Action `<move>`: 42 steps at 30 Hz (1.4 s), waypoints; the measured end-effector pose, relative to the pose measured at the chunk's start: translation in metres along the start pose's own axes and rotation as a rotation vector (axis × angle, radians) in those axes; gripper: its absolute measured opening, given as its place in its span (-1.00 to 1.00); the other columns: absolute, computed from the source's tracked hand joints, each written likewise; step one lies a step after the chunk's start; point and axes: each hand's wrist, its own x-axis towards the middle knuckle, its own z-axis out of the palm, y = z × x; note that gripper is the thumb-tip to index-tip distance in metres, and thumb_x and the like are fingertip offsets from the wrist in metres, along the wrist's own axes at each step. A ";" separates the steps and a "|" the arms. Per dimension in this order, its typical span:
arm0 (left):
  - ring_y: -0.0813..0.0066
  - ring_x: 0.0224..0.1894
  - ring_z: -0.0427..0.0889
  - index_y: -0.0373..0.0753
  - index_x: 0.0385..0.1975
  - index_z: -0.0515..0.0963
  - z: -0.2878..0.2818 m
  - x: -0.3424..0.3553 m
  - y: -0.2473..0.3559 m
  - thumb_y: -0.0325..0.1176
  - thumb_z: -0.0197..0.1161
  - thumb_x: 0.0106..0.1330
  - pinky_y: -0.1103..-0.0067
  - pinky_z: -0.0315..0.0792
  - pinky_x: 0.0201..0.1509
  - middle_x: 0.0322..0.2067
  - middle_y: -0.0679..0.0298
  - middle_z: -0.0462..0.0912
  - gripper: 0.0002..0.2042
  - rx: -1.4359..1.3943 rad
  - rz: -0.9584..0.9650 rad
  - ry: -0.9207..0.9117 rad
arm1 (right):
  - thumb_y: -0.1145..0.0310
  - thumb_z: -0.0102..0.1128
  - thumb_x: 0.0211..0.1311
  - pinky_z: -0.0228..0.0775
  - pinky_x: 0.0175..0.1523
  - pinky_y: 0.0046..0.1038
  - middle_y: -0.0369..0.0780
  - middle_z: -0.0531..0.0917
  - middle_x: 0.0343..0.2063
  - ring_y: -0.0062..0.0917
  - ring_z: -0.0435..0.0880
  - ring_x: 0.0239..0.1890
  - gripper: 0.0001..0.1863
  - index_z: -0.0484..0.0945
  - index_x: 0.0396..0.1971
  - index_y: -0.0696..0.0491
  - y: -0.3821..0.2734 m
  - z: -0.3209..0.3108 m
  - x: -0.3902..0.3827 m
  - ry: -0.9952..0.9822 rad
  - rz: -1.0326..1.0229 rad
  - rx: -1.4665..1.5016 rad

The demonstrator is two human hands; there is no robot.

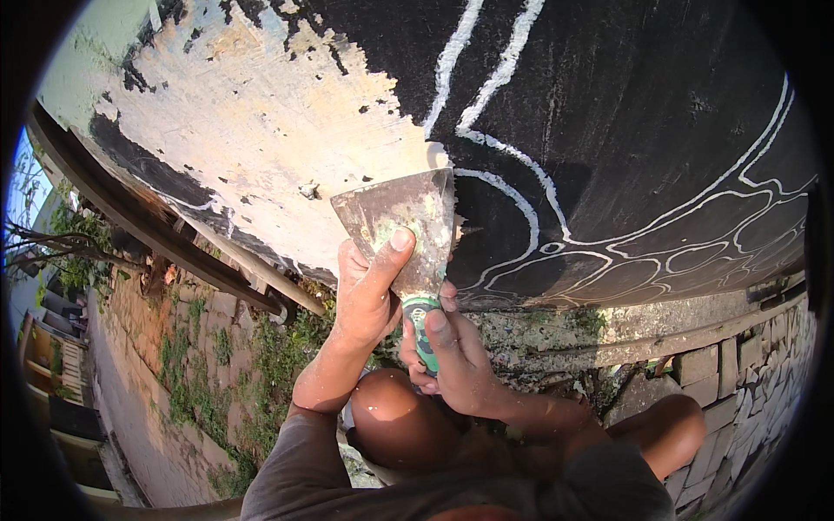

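A wide paint scraper (423, 221) with a worn, paint-flecked metal blade and a green and black handle is held between both my hands. My left hand (369, 282) grips the blade's lower left part, thumb pressed flat on its face. Around the handle, my right hand (452, 352) is closed with its thumb on top. The blade's edge meets the wall (599, 95) where black paint borders a bare, pale patch (261, 122). Ragged black flecks are left on that patch. White painted lines curve over the black paint to the right.
A dark pipe or rail (148, 217) runs along the wall's lower left. Below lie brick paving with weeds (208, 347) and, at the right, stone slabs (712, 382) beside a ledge (643, 334). My bent knees (408, 421) are close under my hands.
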 end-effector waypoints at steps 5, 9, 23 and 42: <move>0.41 -0.53 0.66 -0.49 -0.05 0.43 0.018 0.012 0.030 -0.26 0.11 0.41 0.57 0.59 -0.50 -0.39 0.04 0.64 -0.65 -0.075 0.054 -0.030 | -0.17 -0.24 0.44 0.08 -0.63 -0.68 -0.30 0.37 -0.60 -0.72 0.25 -0.72 -0.47 0.32 -0.18 0.08 -0.022 0.012 0.013 -0.089 -0.109 -0.112; 0.41 -0.56 0.66 -0.46 -0.06 0.44 0.018 0.011 0.045 -0.26 0.10 0.42 0.56 0.58 -0.53 -0.39 0.06 0.64 -0.67 -0.106 -0.048 -0.068 | -0.20 -0.25 0.42 0.05 -0.66 -0.68 -0.29 0.37 -0.59 -0.72 0.23 -0.73 -0.46 0.32 -0.17 0.05 -0.031 0.022 0.007 -0.087 -0.013 0.016; 0.48 -0.43 0.67 -0.44 -0.02 0.46 0.005 0.010 0.048 -0.18 0.16 0.40 0.59 0.59 -0.39 -0.31 0.09 0.67 -0.60 0.083 -0.130 -0.053 | -0.24 -0.26 0.41 0.08 -0.69 -0.67 -0.30 0.37 -0.63 -0.72 0.26 -0.75 -0.44 0.32 -0.24 0.05 -0.008 0.018 0.019 0.051 -0.116 -0.184; 0.43 -0.60 0.63 -0.45 -0.06 0.42 0.034 0.008 0.082 -0.22 0.09 0.43 0.58 0.58 -0.57 -0.43 0.09 0.63 -0.65 -0.152 0.076 0.117 | -0.18 -0.28 0.44 0.07 -0.65 -0.70 -0.32 0.35 -0.57 -0.75 0.24 -0.70 -0.49 0.29 -0.19 0.03 -0.059 0.049 0.012 -0.194 0.117 -0.002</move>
